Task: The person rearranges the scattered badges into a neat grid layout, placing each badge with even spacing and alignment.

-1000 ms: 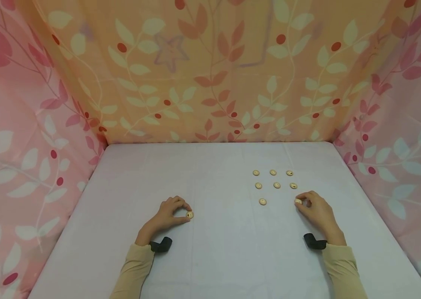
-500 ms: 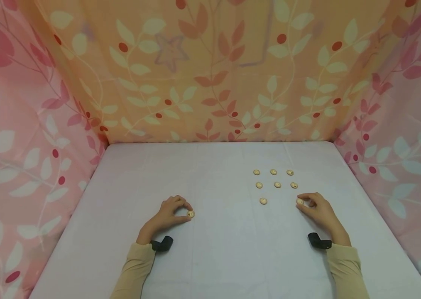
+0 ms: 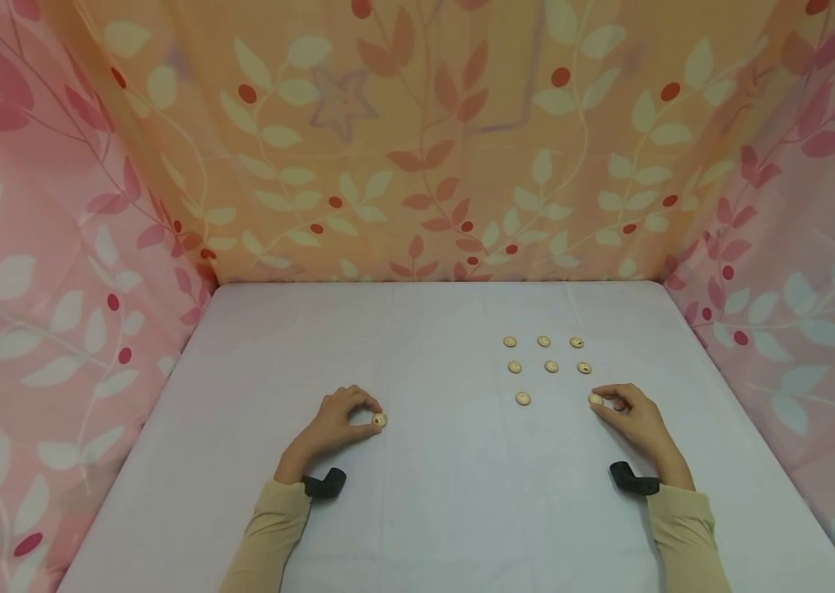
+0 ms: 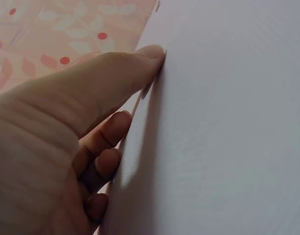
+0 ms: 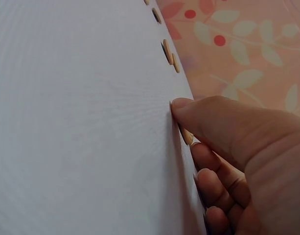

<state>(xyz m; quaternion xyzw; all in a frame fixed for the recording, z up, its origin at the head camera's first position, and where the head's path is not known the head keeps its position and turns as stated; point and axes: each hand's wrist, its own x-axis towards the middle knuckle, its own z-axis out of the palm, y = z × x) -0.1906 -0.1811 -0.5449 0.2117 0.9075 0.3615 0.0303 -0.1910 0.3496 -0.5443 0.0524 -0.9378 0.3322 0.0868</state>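
Observation:
In the head view, my left hand [image 3: 334, 420] pinches a small round wooden disc [image 3: 379, 420] with a dark mark, between thumb and index finger, at the table surface. Over on the right side, my right hand [image 3: 634, 417] has thumb and index finger at the edges of another wooden disc [image 3: 595, 399]. Beyond it lie two rows of three discs, including a near-row middle disc [image 3: 551, 366], and a single disc [image 3: 523, 399] sits in front of them. The left wrist view shows my thumb [image 4: 150, 53] mostly hiding its disc. In the right wrist view, the held disc [image 5: 187, 135] shows below the thumb.
A white cloth [image 3: 447, 511] covers the table. An orange leaf-patterned curtain [image 3: 417, 156] stands along the far edge, with a pink curtain [image 3: 39, 313] on the left and another pink curtain [image 3: 810, 329] on the right. Black cameras are strapped at both wrists.
My left hand has slid slightly away from me with its disc. The right wrist has shifted a little to the right, while its disc stays almost in place. The other discs lie as before.

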